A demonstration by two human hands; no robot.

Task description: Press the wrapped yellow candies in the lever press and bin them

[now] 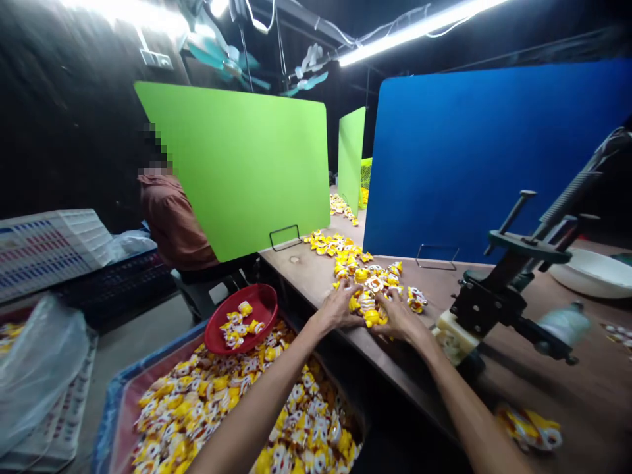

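Observation:
A heap of small yellow and white plastic pieces (365, 280) lies on the brown table (309, 280) near its front edge. My left hand (342, 308) touches the heap's left side, its fingers bent and partly hidden by the pieces. Against the right side rests my right hand (395, 313), fingers spread around the nearest pieces. Several pieces sit between the two hands. Below my left arm, a large bin (116, 421) is full of similar pieces, and a red bowl (269, 306) with several pieces rests on it.
A black clamp-like machine (488, 303) stands right of my hands. Green (247, 171) and blue (469, 164) partition boards rise behind the table. A white basin (597, 273) is at the far right. A person in a pinkish top (172, 217) is at the left, near crates.

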